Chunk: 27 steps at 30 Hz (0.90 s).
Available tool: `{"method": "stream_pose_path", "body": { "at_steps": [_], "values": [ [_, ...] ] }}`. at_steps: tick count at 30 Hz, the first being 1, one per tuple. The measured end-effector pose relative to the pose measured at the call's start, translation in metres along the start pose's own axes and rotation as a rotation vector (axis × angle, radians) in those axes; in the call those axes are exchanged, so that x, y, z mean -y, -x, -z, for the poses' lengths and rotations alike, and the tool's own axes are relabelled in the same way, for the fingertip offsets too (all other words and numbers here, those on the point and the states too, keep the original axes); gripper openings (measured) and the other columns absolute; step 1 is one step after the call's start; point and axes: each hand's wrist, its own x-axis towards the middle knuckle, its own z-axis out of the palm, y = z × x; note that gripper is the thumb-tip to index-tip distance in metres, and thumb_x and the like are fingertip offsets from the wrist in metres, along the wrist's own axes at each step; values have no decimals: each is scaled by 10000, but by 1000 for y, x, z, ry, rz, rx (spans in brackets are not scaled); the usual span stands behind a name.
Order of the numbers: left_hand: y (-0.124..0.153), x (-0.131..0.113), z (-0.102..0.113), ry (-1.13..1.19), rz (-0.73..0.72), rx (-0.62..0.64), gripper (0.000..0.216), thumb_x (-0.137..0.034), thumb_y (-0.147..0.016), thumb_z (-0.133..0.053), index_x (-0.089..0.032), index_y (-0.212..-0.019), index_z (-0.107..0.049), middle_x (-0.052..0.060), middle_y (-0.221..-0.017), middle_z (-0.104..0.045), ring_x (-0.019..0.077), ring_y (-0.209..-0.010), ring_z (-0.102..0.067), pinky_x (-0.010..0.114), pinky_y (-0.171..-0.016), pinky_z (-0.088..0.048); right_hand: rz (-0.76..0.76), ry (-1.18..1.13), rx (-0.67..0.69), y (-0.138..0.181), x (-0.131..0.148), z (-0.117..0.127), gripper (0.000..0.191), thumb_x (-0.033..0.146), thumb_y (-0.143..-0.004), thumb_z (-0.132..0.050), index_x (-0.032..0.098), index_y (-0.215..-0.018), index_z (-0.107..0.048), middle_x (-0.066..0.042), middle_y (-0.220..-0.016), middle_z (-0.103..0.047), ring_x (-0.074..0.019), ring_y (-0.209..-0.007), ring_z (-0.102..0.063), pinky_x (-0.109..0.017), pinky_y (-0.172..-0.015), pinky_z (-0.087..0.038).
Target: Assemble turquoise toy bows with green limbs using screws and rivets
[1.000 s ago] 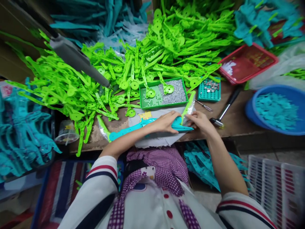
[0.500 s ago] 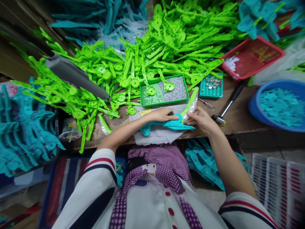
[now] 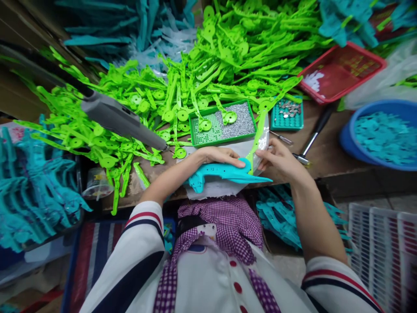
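Note:
My left hand (image 3: 221, 155) is closed around a long turquoise plastic piece (image 3: 216, 170), its thumb lying along the round end. Joined or overlapping at that end is a lime-green plastic arm (image 3: 257, 138), which points up and away with a clear plastic wrapping (image 3: 264, 141) over it. The fingers of my right hand (image 3: 275, 157) pinch the wrapped arm near its lower part. Under both hands lies a pale cloth (image 3: 215, 190) at the bench's front edge. Fingertips behind the pieces are partly hidden.
Ahead is a green tray (image 3: 208, 139) of small metal parts, below heaped lime-green arms (image 3: 228, 52). A grey power screwdriver (image 3: 120, 119) hangs at left. Rightward are a teal tray (image 3: 286, 122), a hammer (image 3: 312, 141), a red tray (image 3: 339, 82) and a blue tub (image 3: 347, 134).
The turquoise piece has turned so more of its long side faces me. The lime-green arm stands more upright. The hanging screwdriver appears farther right and lower.

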Motion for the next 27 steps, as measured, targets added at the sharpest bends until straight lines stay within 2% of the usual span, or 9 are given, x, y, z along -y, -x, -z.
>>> {"method": "stream_pose_path", "body": {
  "at_steps": [4, 7, 10, 12, 14, 17, 20, 23, 27],
  "values": [
    [12, -8, -18, -84, -31, 48, 498, -592, -686, -842, -183, -959, -767, 57, -923, -775, 181, -776, -702, 317, -734, -582, 58, 8, 179, 12, 24, -4, 493, 541, -722, -853, 250, -945, -523, 52, -633, -673, -148, -460, -627, -266, -416, -527],
    [27, -15, -29, -193, -97, 39, 533, -630, -690, -832, -173, -953, -746, 35, -878, -741, 179, -789, -683, 309, -753, -557, 119, 20, 232, 22, 39, -12, 443, 534, -787, -810, 233, -995, -560, 39, -678, -684, -133, -488, -622, -248, -431, -514],
    [44, -23, -35, -244, -151, 36, 542, -648, -686, -833, -178, -935, -731, 15, -806, -701, 180, -786, -666, 295, -743, -535, 305, 70, 113, 41, 39, -19, 376, 498, -906, -702, 238, -1165, -617, 3, -830, -705, -143, -640, -672, -266, -549, -569],
    [54, -28, -39, -254, -163, 46, 537, -649, -686, -835, -184, -930, -724, 5, -772, -683, 180, -778, -657, 287, -726, -527, 503, 117, -70, 58, 32, -18, 320, 423, -955, -653, 274, -1238, -633, -22, -972, -702, -172, -838, -706, -328, -751, -618],
    [62, -32, -43, -263, -161, 63, 519, -638, -681, -845, -188, -905, -718, -3, -744, -668, 176, -756, -647, 280, -704, -520, 691, 215, -161, 76, 26, -13, 293, 365, -934, -687, 304, -1220, -663, -43, -1108, -669, -217, -1065, -684, -420, -967, -589],
    [66, -37, -50, -272, -150, 95, 486, -610, -682, -857, -185, -866, -711, -11, -719, -657, 161, -696, -623, 272, -659, -506, 872, 504, 5, 94, 30, -4, 504, 400, -850, -787, 336, -1323, -628, -82, -1321, -574, -287, -1325, -567, -488, -1101, -529],
    [63, -40, -57, -266, -143, 123, 452, -573, -695, -859, -180, -865, -715, -15, -714, -661, 146, -649, -601, 263, -615, -495, 982, 782, 224, 98, 50, -5, 708, 477, -871, -748, 339, -1511, -480, -106, -1489, -492, -331, -1473, -433, -533, -1160, -481],
    [58, -40, -62, -281, -180, 125, 400, -498, -668, -893, -174, -831, -727, -7, -750, -686, 166, -730, -643, 262, -675, -528, 1031, 923, 315, 96, 71, -17, 617, 421, -907, -715, 358, -1486, -512, -56, -1535, -508, -356, -1528, -357, -603, -1220, -384],
    [49, -37, -64, -275, -230, 192, 331, -416, -661, -892, -173, -848, -766, 15, -871, -747, 212, -938, -684, 282, -858, -554, 1058, 992, 415, 92, 79, -36, 505, 242, -881, -723, 354, -1358, -603, -14, -1429, -622, -308, -1415, -524, -598, -1236, -360]
  ]
}}
